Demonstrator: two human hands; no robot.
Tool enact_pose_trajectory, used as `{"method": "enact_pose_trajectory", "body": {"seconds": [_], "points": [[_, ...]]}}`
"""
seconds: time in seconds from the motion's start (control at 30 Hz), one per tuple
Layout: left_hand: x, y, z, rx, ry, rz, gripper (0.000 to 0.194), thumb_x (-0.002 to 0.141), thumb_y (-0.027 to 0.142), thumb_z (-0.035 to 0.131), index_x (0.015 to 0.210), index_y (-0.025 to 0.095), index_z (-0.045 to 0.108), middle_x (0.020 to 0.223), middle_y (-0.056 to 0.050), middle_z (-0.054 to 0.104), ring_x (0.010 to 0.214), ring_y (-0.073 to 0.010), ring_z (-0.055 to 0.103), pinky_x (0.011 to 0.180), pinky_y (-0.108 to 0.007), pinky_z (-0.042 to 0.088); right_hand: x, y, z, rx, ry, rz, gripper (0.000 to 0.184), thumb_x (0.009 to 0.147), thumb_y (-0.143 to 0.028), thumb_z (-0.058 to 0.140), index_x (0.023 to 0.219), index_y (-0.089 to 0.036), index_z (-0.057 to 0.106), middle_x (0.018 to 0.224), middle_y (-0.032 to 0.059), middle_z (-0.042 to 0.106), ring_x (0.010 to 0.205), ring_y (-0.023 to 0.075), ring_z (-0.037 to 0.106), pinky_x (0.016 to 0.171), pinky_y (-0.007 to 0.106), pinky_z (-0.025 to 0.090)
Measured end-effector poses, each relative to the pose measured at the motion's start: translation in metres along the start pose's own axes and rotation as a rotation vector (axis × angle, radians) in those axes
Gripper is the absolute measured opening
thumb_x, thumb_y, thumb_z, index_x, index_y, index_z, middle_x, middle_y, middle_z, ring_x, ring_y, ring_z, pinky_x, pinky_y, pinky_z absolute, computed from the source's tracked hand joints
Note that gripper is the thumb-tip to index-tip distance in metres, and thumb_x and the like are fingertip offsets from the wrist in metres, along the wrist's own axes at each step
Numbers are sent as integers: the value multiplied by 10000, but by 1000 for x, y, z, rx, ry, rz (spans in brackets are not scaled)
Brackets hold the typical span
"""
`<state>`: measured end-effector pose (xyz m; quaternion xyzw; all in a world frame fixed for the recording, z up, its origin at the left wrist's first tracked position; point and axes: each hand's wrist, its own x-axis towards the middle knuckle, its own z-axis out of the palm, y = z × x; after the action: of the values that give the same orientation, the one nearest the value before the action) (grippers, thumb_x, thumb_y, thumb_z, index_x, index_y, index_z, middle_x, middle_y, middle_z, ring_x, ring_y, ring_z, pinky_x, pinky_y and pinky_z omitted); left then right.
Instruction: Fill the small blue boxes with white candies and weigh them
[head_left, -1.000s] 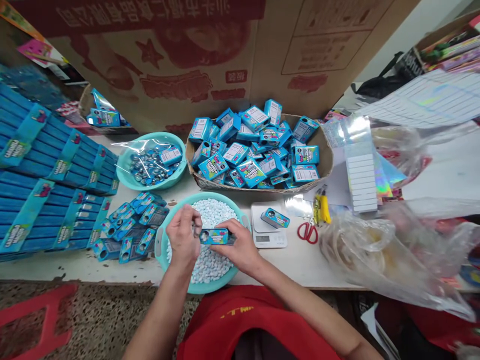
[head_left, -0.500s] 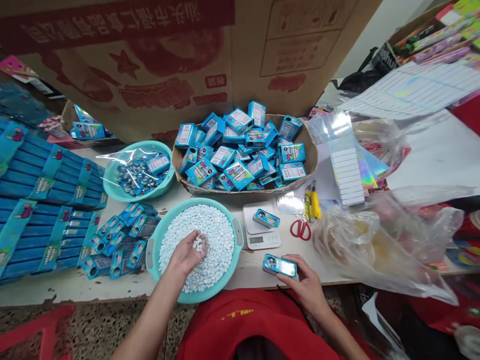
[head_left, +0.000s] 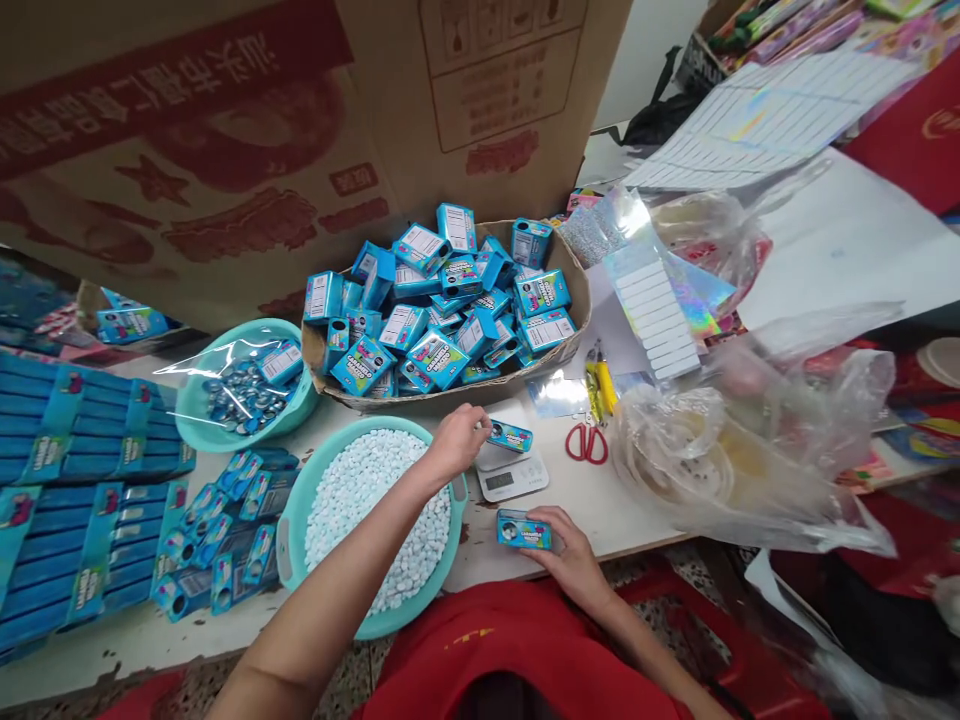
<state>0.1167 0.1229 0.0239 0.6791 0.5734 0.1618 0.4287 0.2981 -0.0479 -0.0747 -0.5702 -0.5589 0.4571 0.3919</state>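
Note:
My left hand reaches across the teal basin of small white candies and closes its fingers on a blue tin that lies on the small white scale. My right hand sits near the table's front edge, gripping another blue tin that rests on the tabletop. Both tins are flat, blue and have a round window at one end.
A woven basket heaped with blue cartons stands behind the scale. A second teal bowl holds round lids under plastic. Flat blue tins and blue display packs lie left. Red scissors, clear bags and sticker sheets lie right.
My left hand left the white candies and moved right onto the tin on the scale. The right hand stayed at the table edge with its tin. The view swung rightward.

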Motion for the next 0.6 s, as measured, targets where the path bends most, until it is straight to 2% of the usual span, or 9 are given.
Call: {"method": "enact_pose_trajectory", "body": {"seconds": [0.07,0.13,0.23,0.33,0.47,0.53,0.6], "points": [[9,3,5,250,-56,50,139,754,111,527,705,190,631,782,-36,550,696,-168,531,642,-267,370,-1,1,0,-9,-2,0,289,710,-353,730,960,-225,661,951,66,644,918,224,615,815,380,522],[13,5,8,396,-118,63,164,768,99,502,786,185,641,852,-54,550,740,-186,544,667,-280,371,-1,2,1,-11,-1,1,289,718,-335,726,976,-228,651,957,64,639,924,221,610,817,378,518],[14,5,11,474,-143,85,217,771,85,478,878,194,632,916,-61,551,800,-201,556,686,-286,376,0,3,2,-10,-10,2,287,724,-319,724,985,-231,642,970,63,633,941,221,601,827,382,511],[14,3,12,452,-142,108,268,747,62,486,922,211,625,916,-53,565,828,-203,562,704,-283,386,0,2,2,-8,-10,3,287,720,-300,729,983,-232,639,969,56,632,943,218,598,830,374,506],[16,-3,13,265,-30,88,251,695,41,533,848,211,637,861,-40,598,803,-192,572,707,-279,404,1,0,0,-4,-7,12,286,722,-304,728,981,-225,635,965,51,628,931,211,600,817,354,508],[15,-6,11,37,16,19,181,671,69,572,777,202,632,761,-19,603,701,-169,572,657,-271,418,1,1,0,-5,-10,10,299,731,-329,722,994,-221,629,964,55,622,925,210,598,810,352,509],[10,-9,5,-281,17,-109,78,655,139,616,721,179,617,643,0,586,586,-144,556,591,-260,429,0,4,0,-14,-20,7,318,731,-359,722,1002,-221,629,969,62,616,931,213,593,817,355,505]]}}
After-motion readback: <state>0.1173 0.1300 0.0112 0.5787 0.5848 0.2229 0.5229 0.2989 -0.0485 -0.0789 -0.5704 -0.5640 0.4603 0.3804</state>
